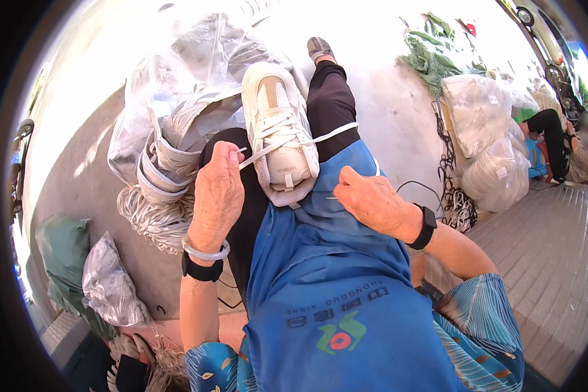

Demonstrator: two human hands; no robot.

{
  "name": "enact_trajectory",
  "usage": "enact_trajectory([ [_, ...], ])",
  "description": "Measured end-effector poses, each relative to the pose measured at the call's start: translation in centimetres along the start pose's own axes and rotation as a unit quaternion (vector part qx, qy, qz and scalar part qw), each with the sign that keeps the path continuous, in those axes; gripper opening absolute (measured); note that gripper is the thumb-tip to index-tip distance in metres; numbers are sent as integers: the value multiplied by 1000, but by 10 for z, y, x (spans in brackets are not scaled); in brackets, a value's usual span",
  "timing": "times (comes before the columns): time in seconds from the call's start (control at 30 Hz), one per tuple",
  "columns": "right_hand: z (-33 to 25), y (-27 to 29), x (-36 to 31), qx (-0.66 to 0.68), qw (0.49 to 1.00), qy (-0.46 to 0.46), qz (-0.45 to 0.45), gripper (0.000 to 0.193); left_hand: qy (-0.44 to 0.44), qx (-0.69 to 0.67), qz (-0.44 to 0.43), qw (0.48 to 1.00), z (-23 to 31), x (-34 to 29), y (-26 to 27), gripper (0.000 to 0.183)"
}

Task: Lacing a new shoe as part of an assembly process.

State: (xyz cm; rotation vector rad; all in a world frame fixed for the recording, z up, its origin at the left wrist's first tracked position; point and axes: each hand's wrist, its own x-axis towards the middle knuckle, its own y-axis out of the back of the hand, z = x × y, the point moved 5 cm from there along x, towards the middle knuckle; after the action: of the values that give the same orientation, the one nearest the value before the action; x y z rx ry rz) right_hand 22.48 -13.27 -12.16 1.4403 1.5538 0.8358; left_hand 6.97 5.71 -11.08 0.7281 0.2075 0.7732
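Observation:
A cream and beige sneaker (290, 162) rests on my lap, its heel toward me and its toe pointing away. White shoelaces (333, 134) cross its tongue, and their loose lengths run out to both sides. At the shoe's left, my left hand (219, 186) pinches one lace, whose tip sticks out past the fingers. My right hand (377, 204) is closed at the shoe's right, over the blue apron (333, 274), with a lace tip poking from its fingers. The other lace arcs over my right thigh toward this hand.
Left of my legs, several pale shoe uppers (166, 163) are stacked on clear plastic bags (134, 111), above a bundle of laces (157, 219). Green and clear sacks (65, 251) lie farther left. At right are stuffed plastic bags (483, 124), dark cords (445, 157) and another seated person (555, 147).

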Motion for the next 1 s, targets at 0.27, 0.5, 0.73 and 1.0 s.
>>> enact_trajectory([
  [0.27,-5,-4,1,-63,993,-1,-97,9,67,-9,-116,991,-17,5,-16,18],
  [0.5,12,26,23,165,985,41,42,5,-13,-5,-7,1000,-26,22,-9,16],
  [0.73,37,32,70,251,962,-89,56,8,35,-28,-21,999,-23,24,-6,19],
  [1.0,35,55,79,122,968,58,213,8,26,-31,-9,999,-36,23,-19,18],
])
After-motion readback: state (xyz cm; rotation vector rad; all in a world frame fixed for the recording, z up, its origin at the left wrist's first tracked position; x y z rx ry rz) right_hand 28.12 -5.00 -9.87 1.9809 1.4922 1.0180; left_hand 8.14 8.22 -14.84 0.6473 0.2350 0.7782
